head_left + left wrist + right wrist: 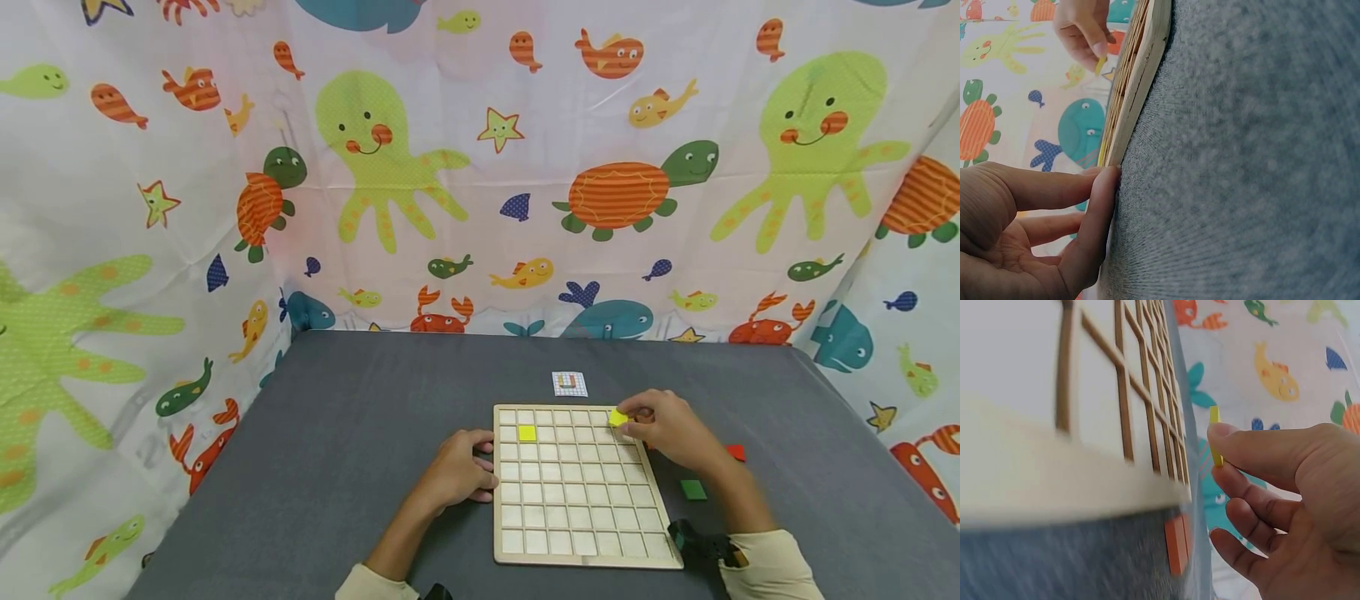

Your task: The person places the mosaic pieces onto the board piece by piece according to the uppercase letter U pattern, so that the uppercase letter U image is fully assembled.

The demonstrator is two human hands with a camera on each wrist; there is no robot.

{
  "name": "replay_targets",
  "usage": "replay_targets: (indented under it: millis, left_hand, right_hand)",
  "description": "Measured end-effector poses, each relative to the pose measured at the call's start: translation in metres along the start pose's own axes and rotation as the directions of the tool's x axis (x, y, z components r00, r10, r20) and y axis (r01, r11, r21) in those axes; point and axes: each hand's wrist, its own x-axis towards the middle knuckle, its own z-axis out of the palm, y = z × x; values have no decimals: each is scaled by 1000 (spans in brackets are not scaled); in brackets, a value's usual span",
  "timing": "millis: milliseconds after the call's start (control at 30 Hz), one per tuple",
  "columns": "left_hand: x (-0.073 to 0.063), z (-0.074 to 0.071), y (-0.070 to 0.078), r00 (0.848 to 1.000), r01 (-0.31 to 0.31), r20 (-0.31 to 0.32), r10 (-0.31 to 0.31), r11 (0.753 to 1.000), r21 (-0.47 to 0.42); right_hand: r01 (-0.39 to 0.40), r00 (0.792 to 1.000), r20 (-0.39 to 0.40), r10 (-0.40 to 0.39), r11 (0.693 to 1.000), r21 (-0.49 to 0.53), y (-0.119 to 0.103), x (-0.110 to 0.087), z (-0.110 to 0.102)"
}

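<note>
A wooden grid board (pixel 540 559) with pale square cells lies on the grey table. One yellow square tile (pixel 527 432) sits in a cell of its second row, near the left. My right hand (pixel 663 427) pinches another yellow tile (pixel 1215 440) between thumb and forefinger, above the board's far right corner; its other fingers curl loosely below. At the left edge of the board, my left hand (pixel 459 471) grips the rim with thumb and fingertips, close to the tabletop in the left wrist view.
Just beyond the board lies a small white card (pixel 570 384) with a U-shaped coloured pattern on a grid. Right of the board are a green tile (pixel 693 490) and red tiles (pixel 736 452), partly behind my right forearm. A sea-animal curtain (pixel 480 183) hangs behind the table.
</note>
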Motion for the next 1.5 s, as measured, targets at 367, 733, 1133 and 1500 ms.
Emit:
replay_targets:
  millis: [367, 733, 1133, 1500]
  left_hand:
    - [1, -1, -2, 1000, -9, 13, 9, 1000, -6]
    - [1, 0, -1, 1000, -12, 13, 12, 1000, -5]
    - [-1, -1, 0, 1000, -13, 15, 13, 1000, -12]
    - [-1, 0, 1, 1000, -2, 3, 2, 1000, -21]
  right_hand:
    - [96, 995, 29, -97, 995, 29, -25, 8, 21]
    - [103, 991, 75, -110, 991, 86, -52, 9, 34]
    - [85, 989, 113, -94, 993, 76, -66, 16, 50]
    - [123, 978, 166, -130, 991, 54, -78, 25, 59]
